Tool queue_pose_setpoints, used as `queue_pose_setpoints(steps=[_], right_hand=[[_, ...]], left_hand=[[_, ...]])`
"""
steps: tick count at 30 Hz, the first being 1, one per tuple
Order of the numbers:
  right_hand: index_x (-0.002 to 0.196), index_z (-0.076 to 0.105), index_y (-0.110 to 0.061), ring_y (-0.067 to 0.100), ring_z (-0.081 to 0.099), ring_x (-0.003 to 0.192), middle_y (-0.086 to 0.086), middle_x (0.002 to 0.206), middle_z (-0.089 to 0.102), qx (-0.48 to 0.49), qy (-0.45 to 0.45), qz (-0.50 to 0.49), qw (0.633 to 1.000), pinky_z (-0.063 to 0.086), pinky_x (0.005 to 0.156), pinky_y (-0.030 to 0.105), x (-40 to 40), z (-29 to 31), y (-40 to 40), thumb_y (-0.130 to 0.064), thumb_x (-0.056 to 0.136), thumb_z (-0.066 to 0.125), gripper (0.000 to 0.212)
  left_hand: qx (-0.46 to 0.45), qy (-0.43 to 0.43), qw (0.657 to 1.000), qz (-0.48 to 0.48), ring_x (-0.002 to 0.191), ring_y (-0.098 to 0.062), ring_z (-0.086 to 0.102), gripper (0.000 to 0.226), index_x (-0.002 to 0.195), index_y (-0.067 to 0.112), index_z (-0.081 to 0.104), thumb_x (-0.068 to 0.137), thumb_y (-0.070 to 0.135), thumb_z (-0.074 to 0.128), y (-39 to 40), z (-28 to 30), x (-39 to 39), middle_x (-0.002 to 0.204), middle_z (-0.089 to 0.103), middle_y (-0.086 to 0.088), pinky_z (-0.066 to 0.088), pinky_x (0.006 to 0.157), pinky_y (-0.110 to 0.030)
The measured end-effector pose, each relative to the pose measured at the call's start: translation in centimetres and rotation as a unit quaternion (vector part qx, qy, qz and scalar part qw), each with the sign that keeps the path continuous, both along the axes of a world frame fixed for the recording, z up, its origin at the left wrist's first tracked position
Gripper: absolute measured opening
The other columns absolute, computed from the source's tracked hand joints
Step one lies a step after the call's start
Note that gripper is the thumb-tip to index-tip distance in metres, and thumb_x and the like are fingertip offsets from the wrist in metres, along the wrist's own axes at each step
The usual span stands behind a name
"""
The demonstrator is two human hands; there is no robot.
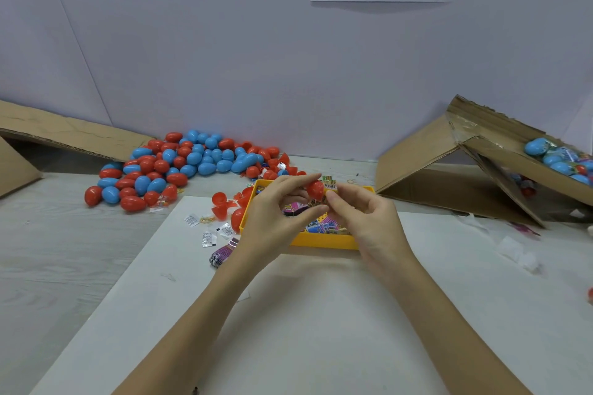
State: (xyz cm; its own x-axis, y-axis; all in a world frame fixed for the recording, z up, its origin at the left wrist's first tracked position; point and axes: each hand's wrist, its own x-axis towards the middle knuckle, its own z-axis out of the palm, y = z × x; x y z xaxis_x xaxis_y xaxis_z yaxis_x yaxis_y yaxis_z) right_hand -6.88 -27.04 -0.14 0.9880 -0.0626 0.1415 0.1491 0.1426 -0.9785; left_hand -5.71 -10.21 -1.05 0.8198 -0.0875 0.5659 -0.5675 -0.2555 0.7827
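One tabletop point(64, 250), grey wood grain; one white sheet point(305, 314) on it, running from the near edge to the middle; two cardboard boxes, one point(64, 135) on its side at the far left corner, one point(449, 170) tipped at the far right corner, with wrapped blue eggs point(558, 160) inside, number not legible; one heap of closed red and blue eggs point(179, 163) along the far edge, left of centre, several dozen, too overlapped for an exact count; one yellow tray point(321, 239) at the sheet's far edge, filled with printed packets; about three open red halves point(219, 202) just beside its left wall; four small white sachets point(208, 239) and one purple packet point(221, 255) near its near-left corner; one red egg shell point(316, 189) held above the tray; left hand point(276, 218) half closed, forefinger over the shell, thumb beneath; right hand point(369, 221) curled, thumb and fingertips pinching the shell's lower side.
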Motion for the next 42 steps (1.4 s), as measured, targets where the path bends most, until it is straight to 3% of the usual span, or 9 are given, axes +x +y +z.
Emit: queue_pose_setpoints(steps=[3,7,12,16,19,22,26,29,42], right_hand=[[0.115,0.071,-0.002,0.020,0.074,0.101,0.013,0.109,0.077,0.145,0.080,0.079,0.983,0.060,0.086,0.027,-0.3,0.4,0.2,-0.014,0.093,0.072,0.025],[0.122,0.068,0.001,0.024,0.073,0.102,0.018,0.116,0.074,0.232,0.137,0.130,0.954,0.059,0.095,0.035,-0.4,0.9,0.1,-0.017,0.097,0.067,0.030],[0.125,0.069,0.000,0.025,0.073,0.104,0.017,0.120,0.073,0.272,0.170,0.129,0.938,0.059,0.096,0.039,-0.7,1.1,0.3,-0.014,0.093,0.072,0.035],[0.127,0.067,-0.002,0.025,0.074,0.106,0.018,0.121,0.073,0.307,0.204,0.150,0.917,0.060,0.092,0.037,-0.9,1.5,0.6,-0.018,0.087,0.076,0.044],[0.128,0.067,-0.005,0.024,0.075,0.103,0.016,0.118,0.075,0.333,0.220,0.156,0.903,0.062,0.088,0.036,-1.1,1.5,1.0,-0.020,0.082,0.078,0.049],[0.120,0.070,-0.006,0.025,0.076,0.100,0.017,0.114,0.076,0.355,0.240,0.160,0.889,0.063,0.085,0.038,-1.2,1.3,1.2,-0.018,0.083,0.078,0.039],[0.122,0.069,-0.004,0.028,0.077,0.096,0.018,0.110,0.076,0.381,0.261,0.150,0.874,0.065,0.075,0.041,-1.3,1.2,1.7,-0.017,0.081,0.081,0.045],[0.126,0.068,-0.003,0.027,0.077,0.095,0.017,0.109,0.077,0.383,0.261,0.152,0.873,0.065,0.075,0.041,-1.3,1.2,1.8,-0.018,0.078,0.083,0.052],[0.112,0.073,-0.001,0.028,0.077,0.092,0.018,0.101,0.077,0.386,0.274,0.158,0.866,0.064,0.080,0.041,-1.5,1.2,1.9,-0.019,0.080,0.081,0.038]], left_hand=[[0.022,-0.059,0.998,0.022,0.099,-0.018,0.066,0.048,0.133,0.016,0.067,0.086,0.017,0.080,-0.5,-0.1,-0.2,0.111,0.064,0.001,0.055,0.088,-0.024],[0.053,-0.078,0.995,0.025,0.106,-0.015,0.060,0.048,0.138,0.018,0.064,0.091,0.012,0.074,-0.5,0.2,-0.3,0.113,0.060,-0.001,0.051,0.091,-0.020],[0.049,-0.077,0.996,0.013,0.109,-0.013,0.060,0.055,0.145,0.017,0.056,0.093,0.010,0.073,-0.8,0.4,-0.6,0.116,0.062,0.002,0.049,0.094,-0.018],[0.027,-0.066,0.997,0.004,0.118,-0.014,0.062,0.041,0.138,0.018,0.060,0.098,0.016,0.068,-0.8,0.4,-0.6,0.124,0.065,0.009,0.054,0.096,-0.028],[0.038,-0.059,0.997,-0.008,0.120,-0.012,0.062,0.035,0.138,0.022,0.060,0.103,0.020,0.059,-0.8,0.1,-0.7,0.127,0.066,0.015,0.051,0.098,-0.022],[0.008,-0.053,0.998,-0.017,0.119,-0.010,0.063,0.029,0.132,0.021,0.064,0.107,0.020,0.050,-1.0,-0.1,-0.6,0.123,0.068,0.016,0.049,0.095,-0.017],[-0.007,-0.059,0.998,-0.004,0.117,-0.009,0.065,0.026,0.128,0.022,0.067,0.106,0.022,0.053,-0.9,-0.2,-0.5,0.120,0.069,0.018,0.051,0.094,-0.019],[-0.011,-0.061,0.998,-0.002,0.115,-0.012,0.066,0.026,0.128,0.021,0.067,0.105,0.024,0.056,-1.1,-0.2,-0.6,0.118,0.071,0.015,0.052,0.093,-0.019],[-0.021,-0.043,0.999,-0.002,0.104,-0.013,0.068,0.020,0.114,0.016,0.071,0.105,0.022,0.055,-1.1,-0.1,-0.5,0.103,0.071,0.013,0.051,0.087,-0.018]])
